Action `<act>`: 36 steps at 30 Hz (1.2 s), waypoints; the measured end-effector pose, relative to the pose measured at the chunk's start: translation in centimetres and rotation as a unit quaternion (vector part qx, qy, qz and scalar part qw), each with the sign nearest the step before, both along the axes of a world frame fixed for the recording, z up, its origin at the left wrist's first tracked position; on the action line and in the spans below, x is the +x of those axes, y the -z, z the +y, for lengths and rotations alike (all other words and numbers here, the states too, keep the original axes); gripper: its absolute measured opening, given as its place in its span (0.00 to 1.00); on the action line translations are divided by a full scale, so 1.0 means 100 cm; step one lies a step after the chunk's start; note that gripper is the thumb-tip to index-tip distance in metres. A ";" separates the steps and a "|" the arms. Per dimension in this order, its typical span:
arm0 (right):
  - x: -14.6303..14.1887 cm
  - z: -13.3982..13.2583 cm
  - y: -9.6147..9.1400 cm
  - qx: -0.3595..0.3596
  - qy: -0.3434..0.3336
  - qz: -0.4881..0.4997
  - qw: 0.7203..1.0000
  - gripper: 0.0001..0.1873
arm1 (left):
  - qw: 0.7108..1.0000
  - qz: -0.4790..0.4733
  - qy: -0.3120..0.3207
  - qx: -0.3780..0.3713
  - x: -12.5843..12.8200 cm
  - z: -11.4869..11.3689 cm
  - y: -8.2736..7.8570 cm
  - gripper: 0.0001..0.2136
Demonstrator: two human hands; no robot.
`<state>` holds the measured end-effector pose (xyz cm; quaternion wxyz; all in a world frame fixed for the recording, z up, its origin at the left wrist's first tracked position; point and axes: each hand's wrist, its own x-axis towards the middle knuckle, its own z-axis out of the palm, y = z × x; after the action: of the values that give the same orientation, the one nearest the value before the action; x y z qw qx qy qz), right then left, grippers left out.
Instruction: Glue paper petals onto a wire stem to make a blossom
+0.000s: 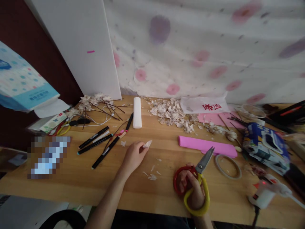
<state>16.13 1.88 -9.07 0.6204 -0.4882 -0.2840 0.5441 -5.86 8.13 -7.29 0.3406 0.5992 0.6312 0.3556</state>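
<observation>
A small white paper scrap (147,144) is pinched at the tips of the left hand (133,156), mid-table. Scissors (196,178) are gripped by the right hand (194,190) near the front edge, blades shut.

1. The scissors (194,181) have one red handle loop, one yellow, and grey blades.
2. The paper scrap (147,143) pinched in the left hand (133,156) is white.
3. The table (71,178) is light brown wood.
4. The folded crepe paper (206,146) is bright pink.
5. The paper roll (137,112) is white.
6. The markers (102,146) are black, some with white labels.
7. The backdrop sheet (205,44) is white with pink and purple blotches.
8. The tissue pack (21,82) is pale blue, dotted.
</observation>
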 end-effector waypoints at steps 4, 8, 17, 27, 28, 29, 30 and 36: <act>-0.004 0.001 -0.005 0.020 -0.014 -0.037 0.999 0.27 | 0.992 -0.098 0.058 -0.055 -0.001 -0.013 -0.019 0.13; -0.013 0.003 -0.019 0.038 -0.029 -0.076 0.996 0.23 | 0.974 -0.146 0.131 -0.110 0.005 -0.028 -0.038 0.11; -0.021 -0.006 -0.027 0.037 -0.097 -0.097 0.990 0.20 | 0.958 -0.138 0.201 -0.153 0.012 -0.050 -0.053 0.08; -0.031 -0.020 -0.017 0.029 -0.103 -0.065 0.992 0.23 | 0.949 -0.227 0.146 -0.160 0.011 -0.044 -0.050 0.08; -0.033 -0.021 -0.017 0.028 -0.106 -0.063 0.992 0.22 | 0.949 -0.236 0.137 -0.158 0.013 -0.045 -0.048 0.10; -0.034 -0.022 -0.018 0.029 -0.108 -0.062 0.992 0.21 | 0.948 -0.248 0.125 -0.155 0.015 -0.047 -0.046 0.11; -0.035 -0.022 -0.018 0.030 -0.106 -0.060 0.992 0.21 | 0.946 -0.265 0.112 -0.151 0.018 -0.050 -0.043 0.12; -0.041 -0.021 -0.020 0.041 -0.068 -0.067 0.995 0.21 | 0.897 -0.416 0.031 -0.142 0.040 -0.065 -0.028 0.11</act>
<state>12.02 -0.25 -7.06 0.5811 -0.4767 -0.3798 0.5393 -1.91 1.67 -4.45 0.6647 0.3612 0.4563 0.4684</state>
